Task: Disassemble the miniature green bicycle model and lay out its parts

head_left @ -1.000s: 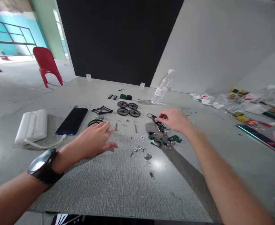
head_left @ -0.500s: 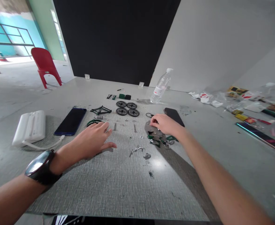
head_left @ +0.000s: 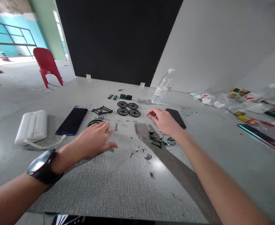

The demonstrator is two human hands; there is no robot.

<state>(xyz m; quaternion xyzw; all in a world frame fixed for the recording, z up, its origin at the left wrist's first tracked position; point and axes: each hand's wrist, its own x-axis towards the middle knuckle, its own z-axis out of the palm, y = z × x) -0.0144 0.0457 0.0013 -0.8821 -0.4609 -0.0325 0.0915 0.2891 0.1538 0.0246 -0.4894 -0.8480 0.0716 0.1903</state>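
Note:
My left hand (head_left: 94, 139), a watch on its wrist, rests on the table with fingers apart and thumb stretched out. Its fingertips lie by a green curved part (head_left: 96, 121), which they partly cover. Raised over the table, my right hand (head_left: 163, 122) pinches thumb and finger together around something tiny and dark, too small to name. Beneath it lies a heap of small green and silver parts (head_left: 162, 142). Several black spoked wheels (head_left: 128, 109) sit further back, beside a dark miniature bicycle frame (head_left: 102, 110). Silver handlebar-like pieces (head_left: 137, 150) lie between my hands.
A white power bank (head_left: 31, 127) and a blue phone (head_left: 72, 121) lie at the left. Behind my right hand are a dark phone (head_left: 176, 118) and a plastic bottle (head_left: 162, 87). Wrappers (head_left: 242, 95) and another phone (head_left: 262, 137) are at the far right.
My right hand has lifted off the heap of small parts, its fingers now pinched, and its shadow has shifted left. My left hand stays in place.

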